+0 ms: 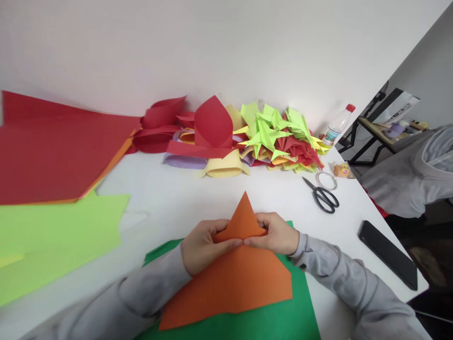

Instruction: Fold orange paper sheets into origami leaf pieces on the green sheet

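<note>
A sheet of orange paper (240, 278) lies partly on green paper (300, 302), its far part folded up into a pointed triangle. My left hand (208, 243) grips the fold from the left, thumb on the near side and fingers behind. On the right edge of the same fold, my right hand (274, 232) pinches it likewise. Both thumb tips nearly meet at the middle of the crease. The fingertips behind the paper are hidden.
Red sheets (63, 151) and lime-green paper (63, 236) lie at left. Folded red shapes (214, 123) and lime stars (265, 137) line the wall. Scissors (323, 197), a tape roll (326, 180), a bottle (336, 127) and a black phone (387, 255) are at right, near another person (406, 170).
</note>
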Demonstrator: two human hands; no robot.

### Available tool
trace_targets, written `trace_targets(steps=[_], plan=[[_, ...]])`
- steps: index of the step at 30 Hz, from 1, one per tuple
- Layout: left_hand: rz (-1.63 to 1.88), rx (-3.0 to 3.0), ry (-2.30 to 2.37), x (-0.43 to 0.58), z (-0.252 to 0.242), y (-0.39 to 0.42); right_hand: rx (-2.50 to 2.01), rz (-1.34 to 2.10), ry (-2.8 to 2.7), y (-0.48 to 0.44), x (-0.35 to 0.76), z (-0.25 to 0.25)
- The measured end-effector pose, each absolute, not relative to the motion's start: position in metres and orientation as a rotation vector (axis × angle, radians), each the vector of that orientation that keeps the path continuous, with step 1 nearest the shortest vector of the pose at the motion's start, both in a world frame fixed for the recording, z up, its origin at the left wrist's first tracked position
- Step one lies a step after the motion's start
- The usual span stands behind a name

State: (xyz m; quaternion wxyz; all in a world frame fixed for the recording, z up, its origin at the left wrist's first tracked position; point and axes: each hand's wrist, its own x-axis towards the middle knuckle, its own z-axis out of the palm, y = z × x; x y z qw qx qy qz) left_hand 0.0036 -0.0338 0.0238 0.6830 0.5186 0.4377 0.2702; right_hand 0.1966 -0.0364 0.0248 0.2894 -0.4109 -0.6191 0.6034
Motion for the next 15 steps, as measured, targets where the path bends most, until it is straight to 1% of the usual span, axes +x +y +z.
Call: trace_targets(steps=[5,12,15], plan=[[0.672,1.182,0.952,0.0072,0.0242,-0.0351,-1.066,1.7,-1.53,-0.0365,0.1938,0.0206],[0.663,1.187,0.935,0.0057,0.0222,-0.0336,-1.04,1.6,-1.62,-0.0386,0.1936,0.0165],[0.637,1.174,0.916,0.0049,0.0198,-0.0326,-0.98,1.674,-1.583,-0.0366,0.1959,0.0165]])
